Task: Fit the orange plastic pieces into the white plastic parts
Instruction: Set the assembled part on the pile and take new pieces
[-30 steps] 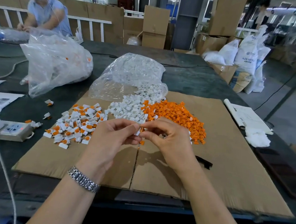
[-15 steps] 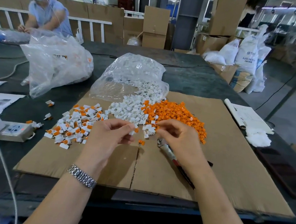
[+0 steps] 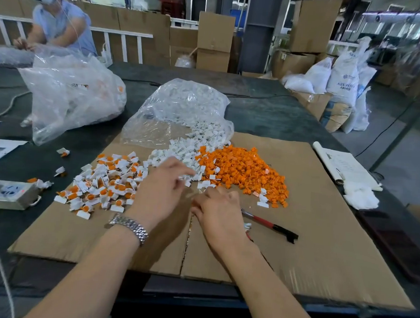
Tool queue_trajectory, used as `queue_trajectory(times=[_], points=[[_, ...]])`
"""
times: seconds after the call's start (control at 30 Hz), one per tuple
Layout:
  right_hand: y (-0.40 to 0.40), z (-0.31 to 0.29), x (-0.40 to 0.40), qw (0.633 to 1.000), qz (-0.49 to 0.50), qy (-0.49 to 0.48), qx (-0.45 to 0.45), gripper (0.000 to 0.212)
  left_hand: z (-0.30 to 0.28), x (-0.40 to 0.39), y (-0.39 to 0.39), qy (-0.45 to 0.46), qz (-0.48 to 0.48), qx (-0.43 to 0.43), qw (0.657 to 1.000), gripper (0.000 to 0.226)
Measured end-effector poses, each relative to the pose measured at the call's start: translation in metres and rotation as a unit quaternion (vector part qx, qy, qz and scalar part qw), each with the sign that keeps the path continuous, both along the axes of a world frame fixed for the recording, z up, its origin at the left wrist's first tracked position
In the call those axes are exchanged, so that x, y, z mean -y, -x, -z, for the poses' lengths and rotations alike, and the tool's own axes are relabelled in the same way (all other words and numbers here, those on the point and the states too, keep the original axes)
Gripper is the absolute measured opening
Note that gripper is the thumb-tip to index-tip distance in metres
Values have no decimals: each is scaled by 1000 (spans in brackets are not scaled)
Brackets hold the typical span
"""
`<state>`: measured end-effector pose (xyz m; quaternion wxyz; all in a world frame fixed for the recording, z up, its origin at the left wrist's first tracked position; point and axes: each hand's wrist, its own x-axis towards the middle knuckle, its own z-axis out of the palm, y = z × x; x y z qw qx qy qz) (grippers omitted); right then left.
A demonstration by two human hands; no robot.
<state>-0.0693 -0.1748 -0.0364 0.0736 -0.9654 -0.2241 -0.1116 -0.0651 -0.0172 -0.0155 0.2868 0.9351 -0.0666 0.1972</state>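
On the cardboard sheet [image 3: 322, 241] lie three heaps. Loose white parts [image 3: 179, 154] spill from a clear bag, loose orange pieces [image 3: 243, 171] lie to their right, and white parts fitted with orange pieces [image 3: 105, 183] lie to the left. My left hand [image 3: 162, 190] stretches its fingers to the near edge of the white heap, fingertips among the white parts. My right hand [image 3: 219, 211] lies knuckles up beside it. Its fingers curl down onto the cardboard at the seam and hide whatever is under them.
A red-handled tool [image 3: 269, 223] lies just right of my right hand. The clear bag [image 3: 182, 107] sits behind the heaps and a second bag [image 3: 69, 94] at back left. A socket box [image 3: 10, 194], papers [image 3: 345, 165], a white cloth [image 3: 360, 196] and a person [image 3: 59, 24] surround the sheet.
Both hands parted and dropped from in front of me. The left moved forward to the white heap, and the right came down onto the cardboard at the seam.
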Motion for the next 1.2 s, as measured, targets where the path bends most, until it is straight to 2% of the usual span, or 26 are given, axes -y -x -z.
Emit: queue_trajectory(times=[0.1, 0.27, 0.33, 0.43, 0.5, 0.53, 0.6, 0.67, 0.73, 0.8, 0.87, 1.0, 1.2], points=[[-2, 4, -3, 1000, 12, -11, 2, 29, 10, 17, -9, -104, 87, -28, 990, 37], [-1, 11, -2, 1000, 10, -25, 16, 27, 15, 15, -18, -115, 88, -55, 988, 34], [2, 11, -2, 999, 7, -22, 28, 23, 17, 13, -18, -97, 78, -67, 990, 26], [3, 9, 1, 997, -9, -68, 37, 18, 15, 10, -13, 20, 17, -96, 995, 7], [2, 1, 6, 981, -7, -196, 6, 15, 12, 6, -7, 135, -24, -121, 983, 2], [1, -5, 10, 961, 5, -275, -21, 13, 9, 6, -3, 189, -31, -136, 972, 4], [0, -16, 16, 896, 42, -434, -90, 9, 3, 6, 6, 287, -27, -166, 943, 10], [0, -24, 21, 827, 61, -539, -149, 10, -3, 9, 15, 410, -12, -199, 890, 13], [0, -29, 24, 804, 56, -566, -173, 8, -8, 11, 20, 477, -6, -220, 851, 12], [2, -32, 24, 796, 44, -576, -182, 11, -10, 12, 20, 496, -5, -226, 838, 12], [3, -32, 22, 814, 44, -554, -169, 13, -10, 13, 20, 502, -1, -221, 836, 10], [6, -30, 15, 896, 46, -431, -93, 7, -11, 17, 22, 501, 1, -206, 841, 17], [14, -33, 9, 967, 6, -254, 27, 10, -13, 16, 26, 436, 20, -193, 879, 12]])
